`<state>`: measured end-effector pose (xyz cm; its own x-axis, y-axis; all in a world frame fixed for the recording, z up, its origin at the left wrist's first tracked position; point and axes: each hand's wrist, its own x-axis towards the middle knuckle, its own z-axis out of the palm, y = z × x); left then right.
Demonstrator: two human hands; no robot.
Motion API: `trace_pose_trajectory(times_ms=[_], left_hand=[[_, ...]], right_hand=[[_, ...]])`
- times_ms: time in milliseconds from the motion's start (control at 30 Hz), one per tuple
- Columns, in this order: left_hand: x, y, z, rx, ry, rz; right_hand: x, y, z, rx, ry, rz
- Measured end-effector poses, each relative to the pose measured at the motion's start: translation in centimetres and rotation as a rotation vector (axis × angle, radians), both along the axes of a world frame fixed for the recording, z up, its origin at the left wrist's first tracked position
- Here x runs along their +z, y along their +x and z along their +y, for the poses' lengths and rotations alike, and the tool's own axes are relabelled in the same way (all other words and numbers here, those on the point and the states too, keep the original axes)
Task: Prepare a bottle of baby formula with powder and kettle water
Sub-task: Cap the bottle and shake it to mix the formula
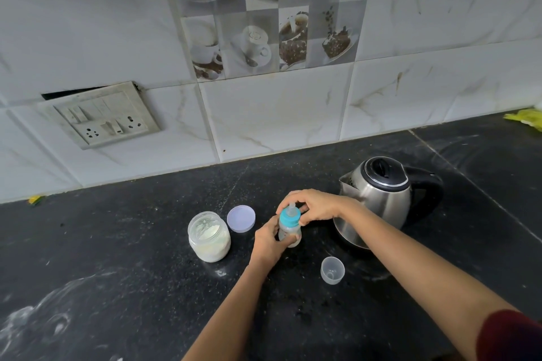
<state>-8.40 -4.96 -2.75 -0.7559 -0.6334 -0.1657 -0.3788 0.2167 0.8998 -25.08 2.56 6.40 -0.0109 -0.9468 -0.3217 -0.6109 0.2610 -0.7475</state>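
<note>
A small clear baby bottle (290,232) with a teal collar and teat stands on the black counter (117,258). My left hand (268,240) wraps around its lower body. My right hand (315,204) curls over the top, fingers on the teal collar. To the left an open jar of white powder (209,237) stands with its lilac lid (241,218) lying beside it. A steel kettle (381,199) with a black lid and handle stands to the right, behind my right forearm. The bottle's clear cap (332,269) lies mouth-up in front.
A tiled wall rises behind the counter, with a switch and socket plate (99,116) at the left. Something yellow (525,117) lies at the far right edge. White powder smears mark the counter at the lower left.
</note>
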Motion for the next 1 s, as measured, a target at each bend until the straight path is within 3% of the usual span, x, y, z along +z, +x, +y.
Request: trace_pose_trajectory(times_ms=[167, 500, 600, 767, 867, 1000], left_hand=[[0.1, 0.2, 0.0, -0.016, -0.033, 0.023], [-0.1, 0.3, 0.0, -0.017, -0.044, 0.058], [-0.1, 0.3, 0.0, -0.025, -0.052, 0.057], [-0.2, 0.3, 0.0, -0.028, -0.056, 0.060], [0.0, 0.4, 0.1, -0.035, -0.058, 0.059], [0.2, 0.4, 0.2, -0.033, -0.054, 0.044]], right_hand=[[-0.2, 0.5, -0.1, -0.040, 0.015, 0.048], [-4.3, 4.7, 1.9, -0.581, -0.222, 0.283], [-5.4, 4.7, 2.9, -0.617, -0.277, 0.287], [-5.4, 4.9, 3.1, -0.436, -0.194, -0.028], [-5.8, 5.6, 3.2, -0.517, -0.239, -0.193], [-6.5, 5.8, 4.6, -0.644, -0.396, -0.218]])
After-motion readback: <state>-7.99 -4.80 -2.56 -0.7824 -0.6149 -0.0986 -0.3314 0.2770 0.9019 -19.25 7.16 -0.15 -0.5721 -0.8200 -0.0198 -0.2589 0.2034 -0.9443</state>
